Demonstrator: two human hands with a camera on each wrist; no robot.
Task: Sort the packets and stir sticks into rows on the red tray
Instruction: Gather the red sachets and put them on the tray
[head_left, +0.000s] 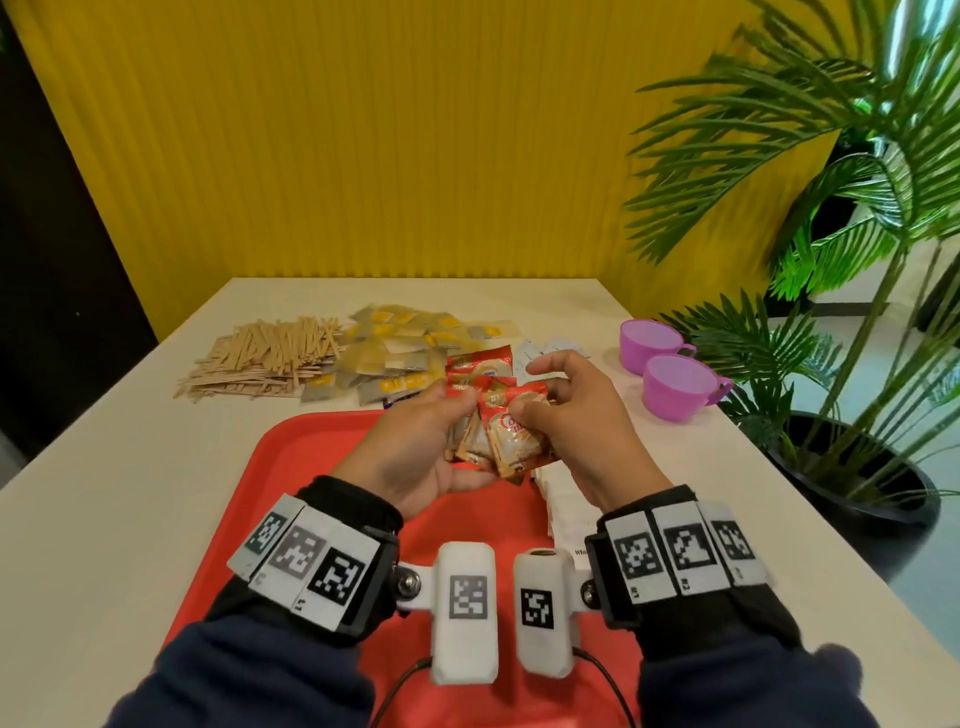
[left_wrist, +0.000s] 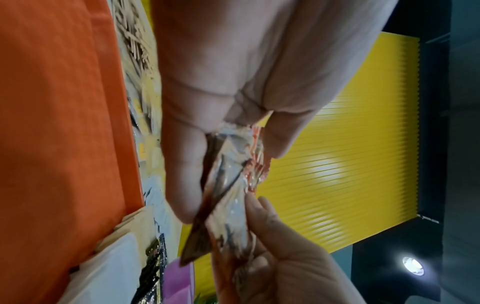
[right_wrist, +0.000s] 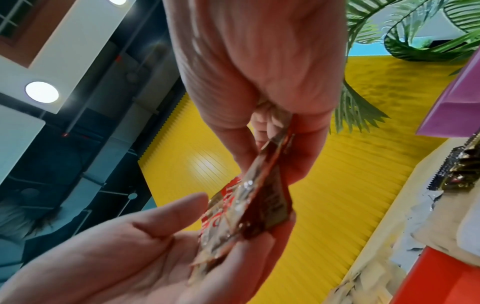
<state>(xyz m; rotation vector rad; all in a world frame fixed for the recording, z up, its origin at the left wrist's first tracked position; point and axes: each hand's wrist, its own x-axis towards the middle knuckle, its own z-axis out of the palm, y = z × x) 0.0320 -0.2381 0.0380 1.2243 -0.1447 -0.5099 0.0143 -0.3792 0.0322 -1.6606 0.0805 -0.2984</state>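
Both hands hold a bunch of red-and-cream packets (head_left: 498, 436) above the far part of the red tray (head_left: 306, 467). My left hand (head_left: 431, 441) grips the bunch (left_wrist: 233, 176) between thumb and fingers. My right hand (head_left: 561, 415) pinches the packets (right_wrist: 262, 185) from the other side, its index finger raised. More red packets (head_left: 478, 371) lie on the table beyond the tray. A heap of wooden stir sticks (head_left: 265, 358) and a pile of yellow-grey packets (head_left: 405, 353) sit at the back left. White packets (head_left: 563, 499) lie in a row along the tray's right side.
Two purple cups (head_left: 670, 374) stand at the right of the white table (head_left: 104, 493), near its edge. A potted palm (head_left: 841, 260) rises beside the table on the right. A yellow ribbed wall (head_left: 363, 156) closes off the far side. A few pale packets (head_left: 550, 348) lie behind my right hand.
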